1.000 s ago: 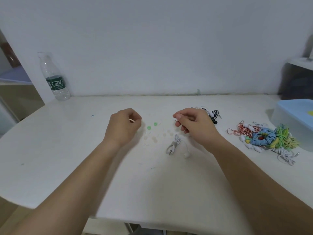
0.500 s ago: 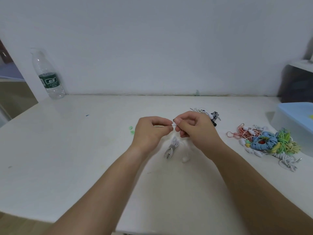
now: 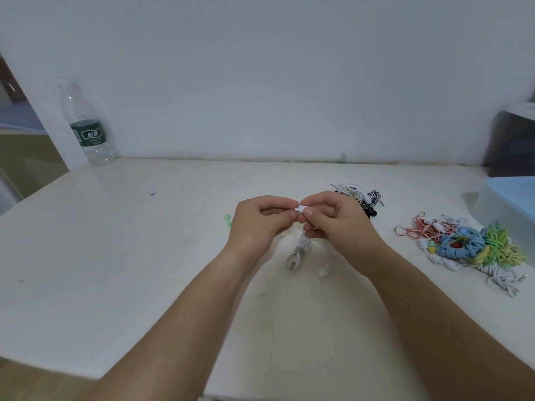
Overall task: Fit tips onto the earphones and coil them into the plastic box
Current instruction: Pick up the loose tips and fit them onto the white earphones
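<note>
My right hand (image 3: 335,221) pinches a white earbud (image 3: 300,210) between thumb and forefinger, above the middle of the white table (image 3: 144,256). My left hand (image 3: 257,224) meets it from the left, fingertips pinched together at the bud's end; whatever it holds is too small to see. The white earphone cable (image 3: 298,253) hangs down from my right hand to a bundled coil on the table, with the second white bud (image 3: 322,272) lying beside it. Two green ear tips (image 3: 227,219) lie just left of my left hand. The plastic box (image 3: 503,204) with a blue top stands at the right edge.
A tangle of coloured earphones (image 3: 469,247) lies right of my hands, and a black-and-white striped pair (image 3: 359,198) lies behind them. A water bottle (image 3: 86,125) stands at the back left corner. A dark object (image 3: 509,146) stands at the back right by the wall.
My left hand moved right from the tips scattered on the table and joined my right hand at the white earbud. Both hands now work together at the bud; the camera view shifted slightly.
</note>
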